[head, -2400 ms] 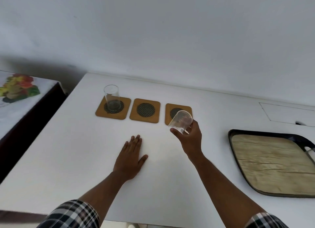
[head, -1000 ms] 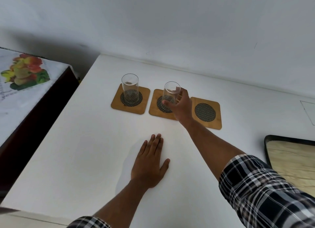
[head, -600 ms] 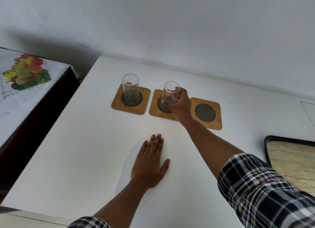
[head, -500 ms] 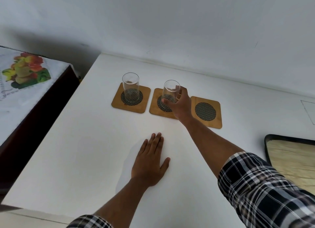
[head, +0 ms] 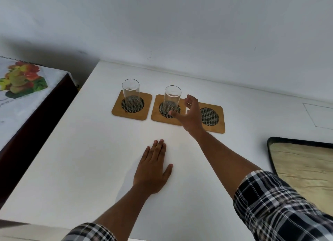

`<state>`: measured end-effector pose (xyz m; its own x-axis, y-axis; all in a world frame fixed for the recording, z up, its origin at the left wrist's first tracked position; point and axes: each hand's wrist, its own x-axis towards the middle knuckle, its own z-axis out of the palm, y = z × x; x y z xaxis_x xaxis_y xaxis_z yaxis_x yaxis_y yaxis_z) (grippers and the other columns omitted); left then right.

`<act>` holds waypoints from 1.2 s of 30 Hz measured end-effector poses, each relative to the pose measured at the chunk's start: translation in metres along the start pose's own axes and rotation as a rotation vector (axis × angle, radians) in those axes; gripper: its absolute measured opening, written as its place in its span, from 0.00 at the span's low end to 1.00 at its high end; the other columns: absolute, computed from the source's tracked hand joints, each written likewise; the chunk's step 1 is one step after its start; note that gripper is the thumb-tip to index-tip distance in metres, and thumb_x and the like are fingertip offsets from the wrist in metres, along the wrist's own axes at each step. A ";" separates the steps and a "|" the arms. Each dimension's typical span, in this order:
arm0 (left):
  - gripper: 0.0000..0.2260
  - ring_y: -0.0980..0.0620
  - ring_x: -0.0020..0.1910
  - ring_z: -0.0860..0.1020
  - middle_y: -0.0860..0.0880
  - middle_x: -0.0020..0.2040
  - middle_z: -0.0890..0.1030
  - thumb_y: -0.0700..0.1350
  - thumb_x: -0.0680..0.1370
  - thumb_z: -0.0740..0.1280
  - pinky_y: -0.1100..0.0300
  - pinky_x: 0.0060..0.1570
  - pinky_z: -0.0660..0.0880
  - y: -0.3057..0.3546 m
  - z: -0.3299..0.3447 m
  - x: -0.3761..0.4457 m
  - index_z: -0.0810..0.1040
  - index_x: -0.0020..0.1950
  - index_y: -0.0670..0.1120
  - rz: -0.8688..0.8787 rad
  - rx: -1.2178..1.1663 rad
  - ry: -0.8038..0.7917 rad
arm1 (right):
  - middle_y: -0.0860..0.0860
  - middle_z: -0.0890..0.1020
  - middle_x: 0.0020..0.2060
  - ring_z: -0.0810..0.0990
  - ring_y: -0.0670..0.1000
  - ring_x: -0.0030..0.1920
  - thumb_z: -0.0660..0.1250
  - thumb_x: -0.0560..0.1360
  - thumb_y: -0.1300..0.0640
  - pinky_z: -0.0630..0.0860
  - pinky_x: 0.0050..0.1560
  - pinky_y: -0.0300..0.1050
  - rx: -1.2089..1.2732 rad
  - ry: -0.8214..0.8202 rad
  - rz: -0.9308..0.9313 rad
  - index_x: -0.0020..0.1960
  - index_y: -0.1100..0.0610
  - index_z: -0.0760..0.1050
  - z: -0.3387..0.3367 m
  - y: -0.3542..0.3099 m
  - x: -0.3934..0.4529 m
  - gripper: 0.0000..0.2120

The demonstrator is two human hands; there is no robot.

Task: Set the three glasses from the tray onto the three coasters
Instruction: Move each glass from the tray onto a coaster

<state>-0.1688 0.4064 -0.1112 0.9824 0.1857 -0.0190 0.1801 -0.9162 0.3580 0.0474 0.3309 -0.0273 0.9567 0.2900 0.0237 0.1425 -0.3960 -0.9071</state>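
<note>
Head view looked down over a white table (head: 90,168) pushed against a pale wall. Three wooden coasters with dark mesh centres lay in a row toward twelve o'clock from me. On the left coaster (head: 131,107) a clear glass (head: 131,94) stood upright. On the middle coaster (head: 166,110) a second glass (head: 171,101) stood upright too, sitting on the mesh disc. My right hand (head: 191,114) hung just at the three o'clock side of that second glass, fingers spread and loosened, gripping nothing; my thumb tip reached in front of the glass base, and I could not tell whether it touched. That hand and wrist covered the near left corner of the right coaster (head: 211,117), which held no glass. My left hand (head: 153,170) lay flat, palm down, fingers together, on the bare table at six o'clock from the middle coaster, holding nothing. Far out at three o'clock, the dark-rimmed tray (head: 270,150) with a wood-grain floor ran off the edge of view, and the part I could see held no glass. At nine o'clock stood a dark side table with a fruit-print cloth (head: 19,84). Plaid sleeves (head: 270,204) covered both my forearms.
</note>
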 end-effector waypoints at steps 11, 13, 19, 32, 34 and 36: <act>0.34 0.53 0.81 0.39 0.50 0.83 0.44 0.64 0.82 0.42 0.53 0.80 0.41 0.032 0.003 0.006 0.42 0.82 0.47 -0.029 -0.010 0.007 | 0.49 0.78 0.63 0.78 0.51 0.65 0.86 0.64 0.47 0.79 0.67 0.53 0.030 0.080 -0.023 0.68 0.52 0.70 -0.081 0.039 -0.066 0.40; 0.34 0.54 0.81 0.38 0.50 0.83 0.42 0.64 0.82 0.43 0.54 0.79 0.41 0.057 0.014 0.009 0.40 0.82 0.47 0.000 -0.010 -0.006 | 0.50 0.78 0.65 0.78 0.51 0.67 0.86 0.64 0.48 0.79 0.67 0.51 0.045 0.081 -0.012 0.72 0.55 0.69 -0.105 0.051 -0.077 0.43; 0.33 0.54 0.81 0.38 0.50 0.83 0.43 0.62 0.83 0.48 0.57 0.79 0.41 0.144 0.048 0.019 0.41 0.82 0.46 0.050 -0.067 -0.013 | 0.49 0.78 0.67 0.78 0.47 0.67 0.85 0.65 0.48 0.76 0.64 0.42 0.077 0.117 0.015 0.76 0.53 0.66 -0.190 0.083 -0.101 0.45; 0.36 0.51 0.81 0.42 0.48 0.82 0.46 0.63 0.80 0.42 0.56 0.79 0.44 0.309 0.105 0.040 0.47 0.82 0.42 0.172 -0.055 -0.006 | 0.45 0.77 0.63 0.77 0.42 0.65 0.82 0.70 0.49 0.76 0.67 0.47 0.108 0.469 0.123 0.71 0.50 0.69 -0.377 0.185 -0.155 0.35; 0.36 0.51 0.81 0.42 0.47 0.83 0.47 0.62 0.79 0.41 0.56 0.79 0.44 0.325 0.114 0.038 0.46 0.82 0.42 0.149 -0.049 -0.019 | 0.48 0.76 0.63 0.76 0.46 0.65 0.82 0.71 0.51 0.76 0.68 0.50 0.096 0.540 0.155 0.71 0.53 0.69 -0.397 0.201 -0.164 0.34; 0.35 0.49 0.82 0.45 0.45 0.83 0.50 0.60 0.79 0.41 0.53 0.80 0.46 0.336 0.119 0.038 0.49 0.82 0.42 0.120 -0.029 -0.015 | 0.50 0.75 0.64 0.76 0.50 0.66 0.82 0.70 0.52 0.75 0.69 0.54 0.089 0.619 0.202 0.71 0.56 0.69 -0.418 0.218 -0.172 0.35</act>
<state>-0.0654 0.0637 -0.1030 0.9975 0.0699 0.0122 0.0598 -0.9210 0.3850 0.0196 -0.1693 -0.0533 0.9356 -0.3475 0.0627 -0.0510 -0.3085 -0.9499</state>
